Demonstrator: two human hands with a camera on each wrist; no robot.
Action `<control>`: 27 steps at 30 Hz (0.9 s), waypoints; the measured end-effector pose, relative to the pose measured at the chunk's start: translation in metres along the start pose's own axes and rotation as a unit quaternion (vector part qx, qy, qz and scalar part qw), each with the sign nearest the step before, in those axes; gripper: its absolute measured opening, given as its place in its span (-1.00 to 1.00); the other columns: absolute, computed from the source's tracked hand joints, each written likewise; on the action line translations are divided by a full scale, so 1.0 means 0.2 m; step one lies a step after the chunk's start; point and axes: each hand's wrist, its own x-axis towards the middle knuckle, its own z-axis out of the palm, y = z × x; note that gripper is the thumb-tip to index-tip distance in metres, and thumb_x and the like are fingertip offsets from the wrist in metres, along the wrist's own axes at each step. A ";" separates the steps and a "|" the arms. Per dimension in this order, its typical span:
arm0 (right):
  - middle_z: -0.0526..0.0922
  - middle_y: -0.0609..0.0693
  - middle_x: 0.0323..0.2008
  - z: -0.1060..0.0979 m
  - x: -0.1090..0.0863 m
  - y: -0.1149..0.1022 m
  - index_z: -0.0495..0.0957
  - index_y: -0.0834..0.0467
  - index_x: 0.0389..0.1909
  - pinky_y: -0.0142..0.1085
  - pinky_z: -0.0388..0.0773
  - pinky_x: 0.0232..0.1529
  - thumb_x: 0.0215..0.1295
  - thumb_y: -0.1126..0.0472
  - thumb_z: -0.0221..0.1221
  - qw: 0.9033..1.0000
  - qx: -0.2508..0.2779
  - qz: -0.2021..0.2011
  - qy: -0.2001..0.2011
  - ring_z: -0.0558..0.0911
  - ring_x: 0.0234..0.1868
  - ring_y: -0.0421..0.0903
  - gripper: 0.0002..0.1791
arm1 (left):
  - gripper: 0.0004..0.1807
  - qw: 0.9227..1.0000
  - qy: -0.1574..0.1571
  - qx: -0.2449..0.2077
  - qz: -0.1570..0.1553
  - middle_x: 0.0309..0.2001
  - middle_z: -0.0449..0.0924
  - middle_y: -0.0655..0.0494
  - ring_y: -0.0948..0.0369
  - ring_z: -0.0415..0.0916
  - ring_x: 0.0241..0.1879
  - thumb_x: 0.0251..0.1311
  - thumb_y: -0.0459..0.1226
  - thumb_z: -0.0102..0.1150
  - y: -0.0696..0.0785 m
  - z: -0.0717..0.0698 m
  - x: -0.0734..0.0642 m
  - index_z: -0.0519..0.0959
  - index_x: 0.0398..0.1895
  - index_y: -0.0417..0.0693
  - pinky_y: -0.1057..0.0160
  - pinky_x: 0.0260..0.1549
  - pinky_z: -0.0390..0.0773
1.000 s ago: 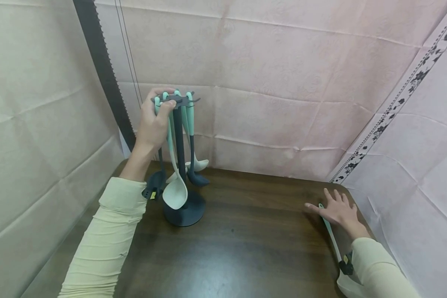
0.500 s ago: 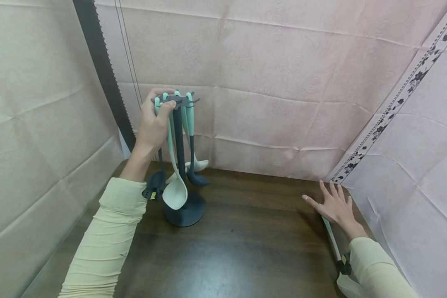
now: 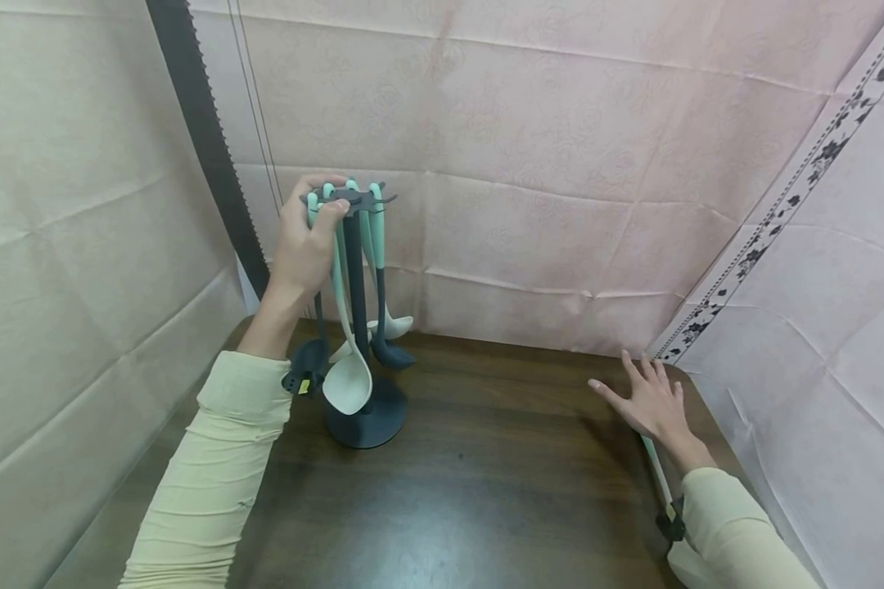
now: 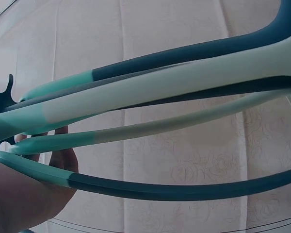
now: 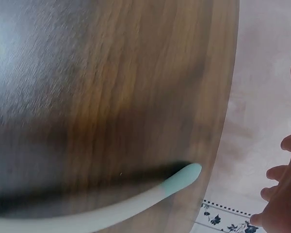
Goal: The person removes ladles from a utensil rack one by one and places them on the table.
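Observation:
At the left of the head view my left hand grips the top of a dark utensil stand, its thumb on the hooked ring. Teal-handled utensils hang around the pole, among them a white ladle in front and a dark ladle at the right. In the left wrist view their handles run past the fingers. Over the table's far right corner my right hand hovers with fingers spread, holding nothing. Below it lies a white utensil with a teal handle end; my sleeve partly hides its wide head.
The brown wooden table has a rounded far right corner. Pale cloth hangs stand behind it and along both sides. The stand's round dark base rests on the table at the left.
My right hand has shifted left and slightly farther away, above the lying utensil, with its fingers still spread. My left hand and the stand have stayed in place.

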 end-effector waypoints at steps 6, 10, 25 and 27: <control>-0.03 0.39 0.65 0.00 0.00 -0.07 -0.05 0.10 0.72 0.62 -0.22 0.34 0.40 -0.55 0.01 1.000 0.011 -0.020 0.018 -0.12 0.63 0.48 0.14 | -0.50 1.000 -0.010 0.002 -0.018 0.25 0.45 0.06 0.14 0.35 0.15 0.52 -0.07 -0.02 0.02 -0.01 0.00 0.44 0.43 0.01 0.01 0.17 0.32; -0.04 0.38 0.66 -0.02 0.01 -0.12 -0.08 0.05 0.74 0.59 -0.24 0.37 0.40 -0.53 0.03 0.999 0.021 -0.036 0.027 -0.12 0.64 0.44 0.13 | -0.36 0.999 0.012 0.027 -0.021 0.43 0.33 0.01 0.11 0.31 0.32 0.51 0.04 -0.03 0.05 0.00 -0.02 0.23 0.58 0.11 -0.04 0.29 0.31; -0.11 0.28 0.69 -0.14 0.07 -0.32 -0.13 -0.04 0.75 0.47 -0.26 0.47 0.41 -0.48 0.07 0.994 0.039 -0.092 0.048 -0.17 0.68 0.34 0.10 | -0.17 0.965 0.125 0.232 0.006 0.29 0.40 -0.11 0.05 0.42 0.18 0.34 0.16 0.21 0.17 0.09 -0.11 0.36 0.49 -0.17 0.06 0.12 0.57; -0.11 0.28 0.69 -0.15 0.08 -0.34 -0.13 -0.04 0.75 0.47 -0.26 0.47 0.42 -0.47 0.07 0.993 0.045 -0.096 0.048 -0.17 0.68 0.33 0.09 | -0.24 0.963 0.128 0.237 0.013 0.26 0.46 -0.16 0.03 0.45 0.17 0.37 0.09 0.21 0.17 0.09 -0.11 0.42 0.45 -0.21 0.07 0.12 0.58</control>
